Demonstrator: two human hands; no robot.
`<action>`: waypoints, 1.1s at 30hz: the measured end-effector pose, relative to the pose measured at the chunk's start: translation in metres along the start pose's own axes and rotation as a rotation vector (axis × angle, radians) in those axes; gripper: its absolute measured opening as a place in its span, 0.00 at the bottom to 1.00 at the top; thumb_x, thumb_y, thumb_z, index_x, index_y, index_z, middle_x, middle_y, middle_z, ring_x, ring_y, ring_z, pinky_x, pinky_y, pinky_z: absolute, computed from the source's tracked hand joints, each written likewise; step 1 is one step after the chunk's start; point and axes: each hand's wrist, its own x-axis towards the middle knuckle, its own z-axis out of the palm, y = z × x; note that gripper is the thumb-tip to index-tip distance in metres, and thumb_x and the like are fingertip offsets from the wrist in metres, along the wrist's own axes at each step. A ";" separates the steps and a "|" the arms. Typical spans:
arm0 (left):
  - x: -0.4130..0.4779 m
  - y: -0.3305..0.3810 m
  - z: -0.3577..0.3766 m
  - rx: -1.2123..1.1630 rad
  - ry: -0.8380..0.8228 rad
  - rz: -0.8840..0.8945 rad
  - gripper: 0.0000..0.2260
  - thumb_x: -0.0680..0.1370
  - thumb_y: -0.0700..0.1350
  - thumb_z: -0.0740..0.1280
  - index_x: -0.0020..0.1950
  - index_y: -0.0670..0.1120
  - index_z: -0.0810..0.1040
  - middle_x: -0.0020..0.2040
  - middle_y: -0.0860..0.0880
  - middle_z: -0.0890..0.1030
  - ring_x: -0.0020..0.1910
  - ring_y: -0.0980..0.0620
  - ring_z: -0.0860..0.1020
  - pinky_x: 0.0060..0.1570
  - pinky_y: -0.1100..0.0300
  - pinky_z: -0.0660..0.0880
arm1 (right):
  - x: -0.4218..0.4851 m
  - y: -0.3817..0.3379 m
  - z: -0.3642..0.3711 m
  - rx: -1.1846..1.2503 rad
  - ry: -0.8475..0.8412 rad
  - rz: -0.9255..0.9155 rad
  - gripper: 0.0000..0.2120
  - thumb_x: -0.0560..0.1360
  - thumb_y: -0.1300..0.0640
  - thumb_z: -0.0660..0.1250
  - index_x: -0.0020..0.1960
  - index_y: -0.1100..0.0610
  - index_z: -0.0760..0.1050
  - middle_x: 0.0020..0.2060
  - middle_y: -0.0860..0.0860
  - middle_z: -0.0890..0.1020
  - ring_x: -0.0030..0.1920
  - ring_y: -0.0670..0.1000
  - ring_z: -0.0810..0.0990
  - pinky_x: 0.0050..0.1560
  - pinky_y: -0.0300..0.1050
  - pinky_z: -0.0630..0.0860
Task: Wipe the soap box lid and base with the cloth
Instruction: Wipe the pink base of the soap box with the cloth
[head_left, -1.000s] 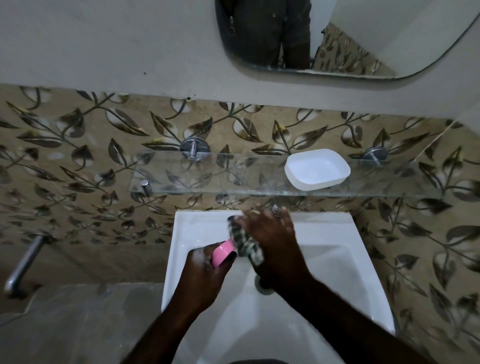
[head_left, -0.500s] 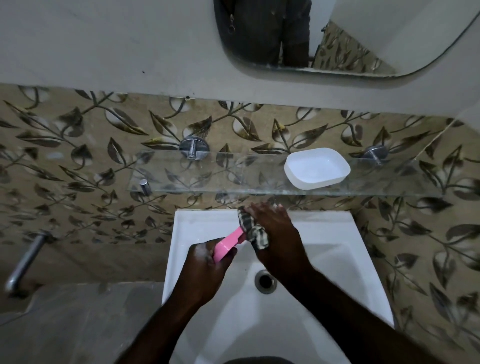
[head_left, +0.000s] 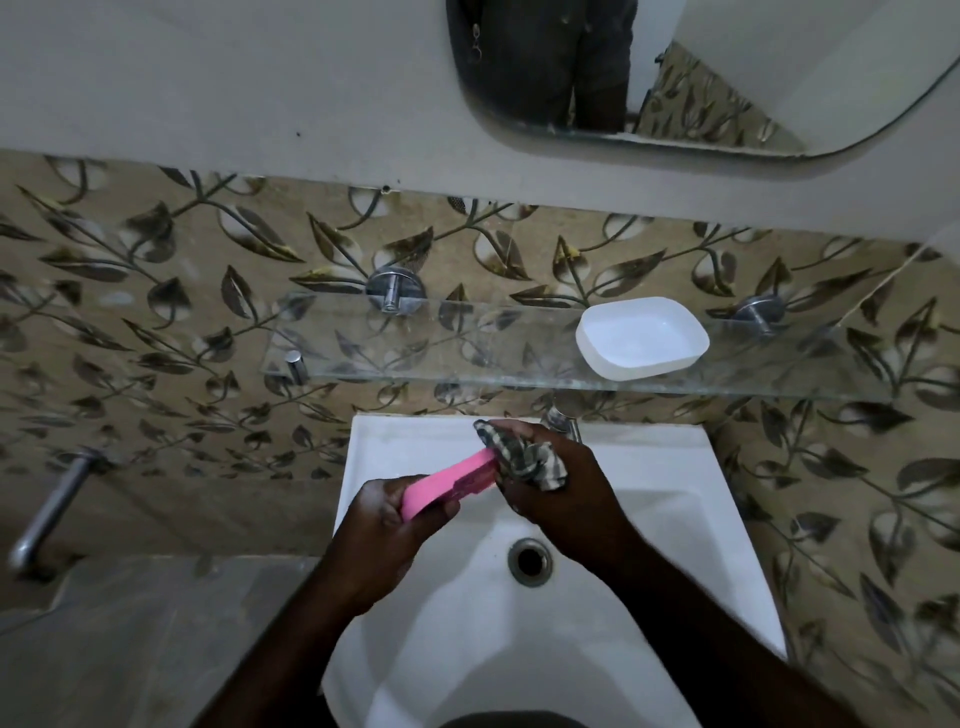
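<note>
Logged from my remote seat: left hand (head_left: 384, 525) was clamped round the near end of the pink soap box half (head_left: 447, 486), thumb on top, holding it tilted up over the sink (head_left: 649, 467). Right hand (head_left: 561, 499) had its fingers curled tight on the bunched checked cloth (head_left: 524, 457), which pressed against the pink half's far tip.

Change over the last second: the cloth had sat further down the pink half and hid most of it; now a long stretch of pink showed and the cloth was only at the end. The right hand had shifted toward the tap (head_left: 563, 418), so the drain (head_left: 530, 561) was uncovered.

I read that as one wipe stroke run out to the far end; this side of the pink half is probably close to done.

White soap box half (head_left: 641, 338) sat open side up on the glass shelf (head_left: 415, 358), well apart from both hands. I couldn't tell from here which half was lid and which base, or whether the white one had been wiped.
</note>
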 end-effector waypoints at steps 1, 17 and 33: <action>-0.001 0.004 0.001 -0.106 -0.021 -0.024 0.04 0.71 0.36 0.75 0.40 0.43 0.82 0.28 0.54 0.77 0.27 0.58 0.71 0.30 0.68 0.69 | 0.000 -0.003 -0.001 0.115 -0.009 0.047 0.21 0.70 0.75 0.66 0.59 0.59 0.79 0.37 0.42 0.82 0.33 0.40 0.77 0.35 0.32 0.72; 0.013 -0.006 0.021 -1.118 0.038 -0.200 0.42 0.53 0.40 0.85 0.64 0.39 0.74 0.59 0.37 0.81 0.53 0.37 0.82 0.43 0.43 0.82 | 0.003 -0.004 0.009 0.901 0.008 0.583 0.05 0.65 0.65 0.68 0.38 0.65 0.81 0.34 0.60 0.82 0.34 0.59 0.80 0.39 0.52 0.75; 0.004 -0.018 0.042 -0.189 -0.004 -0.098 0.24 0.65 0.63 0.70 0.53 0.49 0.77 0.45 0.43 0.83 0.44 0.42 0.82 0.42 0.50 0.79 | -0.005 -0.023 0.020 0.667 0.052 0.403 0.05 0.74 0.70 0.63 0.47 0.73 0.75 0.35 0.65 0.80 0.32 0.62 0.79 0.32 0.49 0.76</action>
